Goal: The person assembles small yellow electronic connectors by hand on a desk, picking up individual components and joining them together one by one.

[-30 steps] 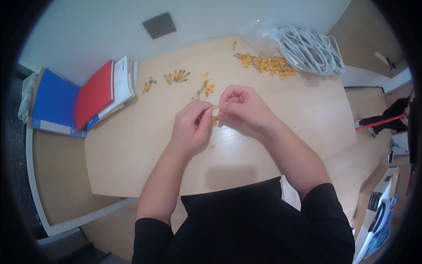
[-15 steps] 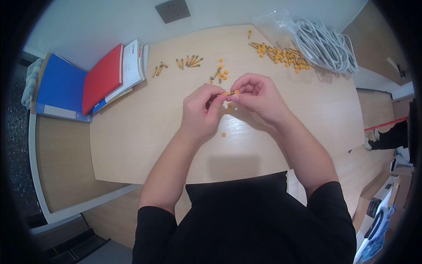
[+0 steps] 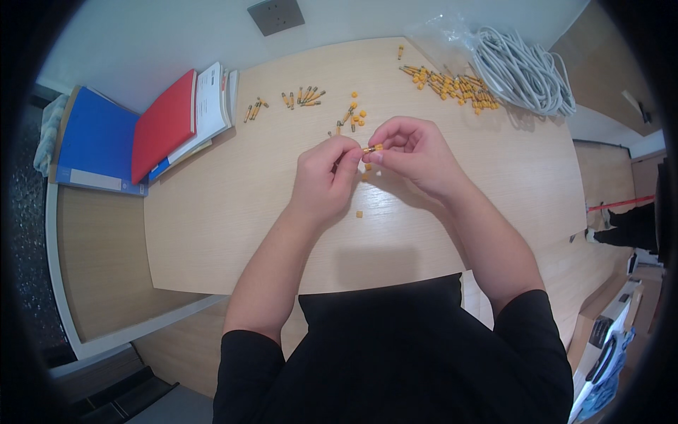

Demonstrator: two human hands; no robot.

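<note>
Over the middle of the table (image 3: 212, 226), both hands meet at a small yellow-and-metal pin-like piece (image 3: 372, 149). My left hand (image 3: 323, 173) pinches one end of it between thumb and forefinger. The fingertips of my right hand (image 3: 417, 155) close on its other, yellow end. Just below the fingers lie small yellow caps (image 3: 359, 214) and white bits. Beyond the hands are more yellow caps (image 3: 362, 113) and several similar pieces (image 3: 339, 127). The fingers hide part of the held piece.
Small groups of yellow-and-metal pieces (image 3: 311, 97) lie at the far left. A larger pile (image 3: 452, 86) sits far right, beside a coil of grey cable (image 3: 522, 71) and a clear plastic bag (image 3: 441, 35). Folders (image 3: 166, 127) stand at the left edge. A person's legs (image 3: 628, 225) show at right.
Both hands stay almost in place, still pinching the yellow-and-metal piece. The fingers have shifted only slightly. At the right, the other person's legs have moved a little.
</note>
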